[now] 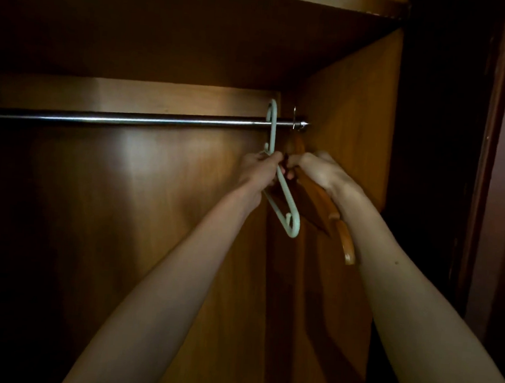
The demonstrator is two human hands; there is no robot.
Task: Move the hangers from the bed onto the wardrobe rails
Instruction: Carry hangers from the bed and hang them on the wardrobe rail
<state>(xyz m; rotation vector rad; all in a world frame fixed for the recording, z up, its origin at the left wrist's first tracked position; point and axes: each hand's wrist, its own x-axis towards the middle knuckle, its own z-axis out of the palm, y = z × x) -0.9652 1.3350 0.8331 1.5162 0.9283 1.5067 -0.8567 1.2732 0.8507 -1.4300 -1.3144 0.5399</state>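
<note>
A pale green plastic hanger (286,205) hangs by its hook over the metal wardrobe rail (130,119), near the rail's right end. My left hand (260,171) grips it just below the hook. To its right hangs a brown wooden hanger (342,233), its metal hook over the rail close to the side wall. My right hand (321,170) holds the top of the wooden hanger. The two hands almost touch under the rail. The bed is out of view.
The wardrobe's wooden back panel (124,212) and right side wall (358,115) enclose the space. A shelf (255,42) runs above the rail. A dark door edge (493,148) stands at the right. The rail's left stretch carries no hangers.
</note>
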